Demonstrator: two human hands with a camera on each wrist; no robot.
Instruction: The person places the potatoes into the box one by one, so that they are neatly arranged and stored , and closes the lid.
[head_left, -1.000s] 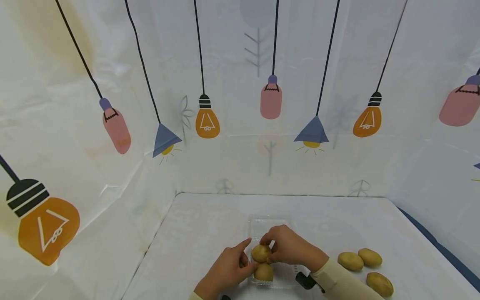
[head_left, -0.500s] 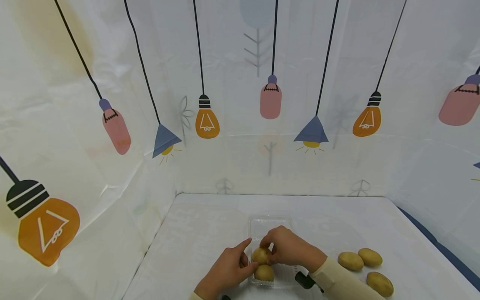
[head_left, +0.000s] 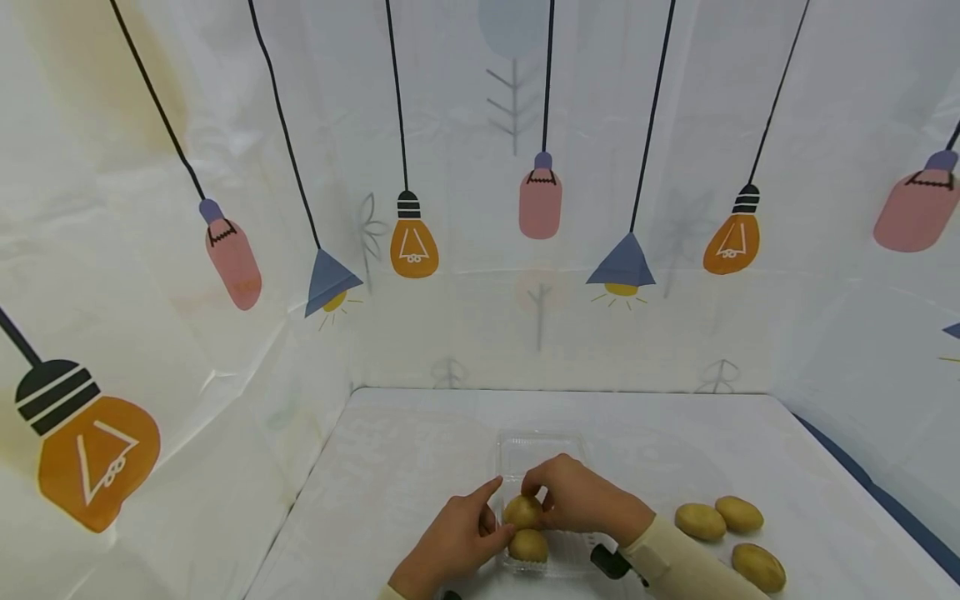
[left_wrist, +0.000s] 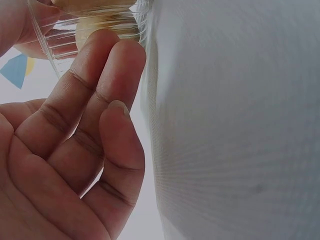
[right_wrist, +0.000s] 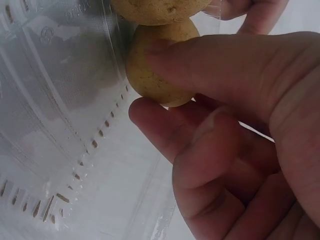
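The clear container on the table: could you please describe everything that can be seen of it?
The container looks like thin transparent plastic, with ribbed walls and faint embossed marks. It lies open on the white table, its lid-like far section folded back. Two potatoes sit along its near section's left side, the farther one held by the right hand. The left hand is at its left wall, fingertips seemingly touching it.

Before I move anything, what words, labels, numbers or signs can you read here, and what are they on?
No text can be read in full.
Clear plastic container: one small round raised symbol, too blurred to identify.
Same container: a short row of raised characters, too blurred to read.
Potatoes and backdrop: no writing visible; the backdrop shows only drawings.
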